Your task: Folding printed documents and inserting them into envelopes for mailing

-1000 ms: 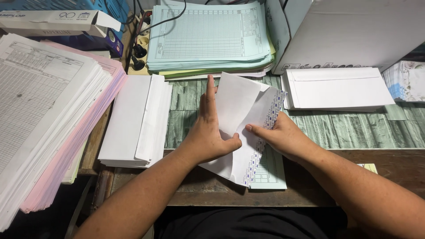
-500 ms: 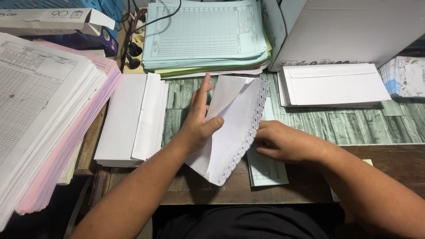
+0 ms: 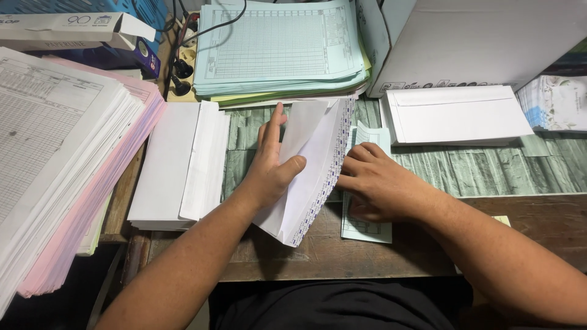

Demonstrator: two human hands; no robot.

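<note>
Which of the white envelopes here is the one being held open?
The envelope in the middle, gripped by the left hand: its mouth gapes, showing a patterned lining. The stack at left and the stack at right lie flat and untouched.
</note>
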